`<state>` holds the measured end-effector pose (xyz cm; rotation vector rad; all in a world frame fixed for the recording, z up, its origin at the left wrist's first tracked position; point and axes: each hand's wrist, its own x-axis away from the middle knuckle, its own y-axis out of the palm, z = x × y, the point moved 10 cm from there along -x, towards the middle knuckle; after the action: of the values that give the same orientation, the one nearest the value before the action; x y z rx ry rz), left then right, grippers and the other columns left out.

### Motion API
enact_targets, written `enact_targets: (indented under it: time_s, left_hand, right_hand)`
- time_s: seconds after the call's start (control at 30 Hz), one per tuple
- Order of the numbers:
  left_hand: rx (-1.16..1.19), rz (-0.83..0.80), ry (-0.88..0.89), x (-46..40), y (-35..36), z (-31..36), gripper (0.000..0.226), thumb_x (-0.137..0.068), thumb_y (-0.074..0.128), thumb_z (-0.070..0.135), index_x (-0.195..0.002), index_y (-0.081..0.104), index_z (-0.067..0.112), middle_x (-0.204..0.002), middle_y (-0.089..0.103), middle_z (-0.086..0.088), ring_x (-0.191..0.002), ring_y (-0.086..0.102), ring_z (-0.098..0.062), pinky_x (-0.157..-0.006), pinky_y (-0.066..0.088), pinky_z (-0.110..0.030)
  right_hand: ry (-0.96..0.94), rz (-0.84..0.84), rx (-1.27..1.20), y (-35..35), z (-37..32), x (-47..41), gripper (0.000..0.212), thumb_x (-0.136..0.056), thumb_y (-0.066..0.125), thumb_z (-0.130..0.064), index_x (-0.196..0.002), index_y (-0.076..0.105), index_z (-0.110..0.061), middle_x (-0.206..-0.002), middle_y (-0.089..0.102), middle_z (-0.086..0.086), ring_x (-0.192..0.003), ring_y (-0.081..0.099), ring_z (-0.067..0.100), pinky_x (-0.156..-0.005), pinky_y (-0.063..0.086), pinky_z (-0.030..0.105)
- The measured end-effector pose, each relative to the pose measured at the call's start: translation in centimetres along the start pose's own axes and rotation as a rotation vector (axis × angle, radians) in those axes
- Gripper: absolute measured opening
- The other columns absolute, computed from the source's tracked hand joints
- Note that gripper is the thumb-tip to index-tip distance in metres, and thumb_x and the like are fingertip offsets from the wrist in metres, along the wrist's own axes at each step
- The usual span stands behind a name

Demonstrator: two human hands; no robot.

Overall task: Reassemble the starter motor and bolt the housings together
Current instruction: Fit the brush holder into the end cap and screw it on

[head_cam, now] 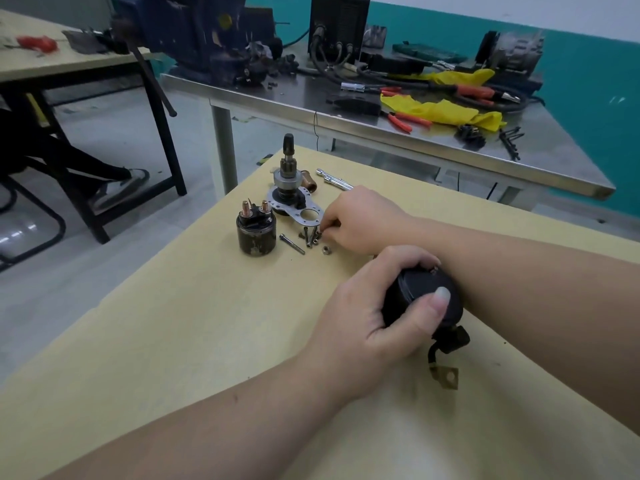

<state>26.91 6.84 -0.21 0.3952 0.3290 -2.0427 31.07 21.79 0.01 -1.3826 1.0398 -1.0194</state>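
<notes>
My left hand (367, 313) grips the black round motor housing (429, 299) on the pale wooden table (173, 341), thumb across its end cap. A lead with a brass lug (446, 375) hangs from the housing. My right hand (360, 220) reaches over it and pinches a small bolt (317, 233) among loose bolts and a nut (325, 250). Further back the armature shaft with its pinion (287, 168) stands upright on a grey metal plate (301, 209). The black solenoid (256, 230) with copper terminals stands left of the bolts.
A longer bolt (292, 243) lies beside the solenoid. A socket bar (334, 180) lies behind the plate. A steel bench (346, 109) behind holds pliers, yellow cloth, cables and a blue vise (207, 36). A seated person's leg (86, 168) is at the left.
</notes>
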Motion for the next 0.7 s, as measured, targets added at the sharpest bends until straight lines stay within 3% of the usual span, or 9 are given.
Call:
enact_targets:
  time_s: [0.23, 0.5, 0.63, 0.7]
  left_hand:
    - [0.033, -0.023, -0.022, 0.0, 0.3, -0.6, 0.029, -0.098, 0.062, 0.048, -0.125, 0.061, 0.038, -0.083, 0.06, 0.022, -0.063, 0.059, 0.001, -0.062, 0.04, -0.017]
    - [0.035, -0.016, -0.023, -0.1, 0.3, -0.5, 0.029, -0.099, 0.062, 0.046, -0.126, 0.061, 0.035, -0.09, 0.061, 0.02, -0.064, 0.06, 0.0, -0.063, 0.041, -0.018]
    - [0.032, -0.015, -0.023, 0.0, 0.3, -0.4, 0.029, -0.099, 0.062, 0.046, -0.126, 0.061, 0.035, -0.089, 0.062, 0.02, -0.067, 0.061, -0.001, -0.064, 0.043, -0.018]
    - [-0.004, 0.002, -0.006, 0.0, 0.0, -0.1, 0.028, -0.099, 0.062, 0.047, -0.125, 0.061, 0.037, -0.096, 0.064, 0.02, -0.079, 0.063, -0.004, -0.07, 0.047, -0.02]
  right_hand:
    - [-0.004, 0.007, -0.015, 0.0, 0.2, 0.5, 0.039, -0.095, 0.054, -0.016, -0.115, 0.08, -0.038, -0.107, 0.078, -0.003, -0.101, 0.067, 0.029, -0.087, 0.059, 0.042]
    - [-0.125, -0.024, 0.142, 0.4, -1.1, 0.8, 0.04, -0.102, 0.051, -0.027, -0.131, 0.07, -0.048, -0.108, 0.071, -0.001, -0.109, 0.062, 0.027, -0.087, 0.056, 0.042]
    - [-0.119, -0.021, 0.158, 0.4, -0.4, 1.2, 0.038, -0.1, 0.052, -0.025, -0.123, 0.075, -0.045, -0.099, 0.07, -0.002, -0.102, 0.062, 0.027, -0.083, 0.057, 0.042]
    - [-0.086, -0.017, 0.126, 0.3, 0.4, 1.3, 0.031, -0.098, 0.056, -0.025, -0.114, 0.079, -0.038, -0.098, 0.072, -0.003, -0.098, 0.063, 0.028, -0.083, 0.058, 0.043]
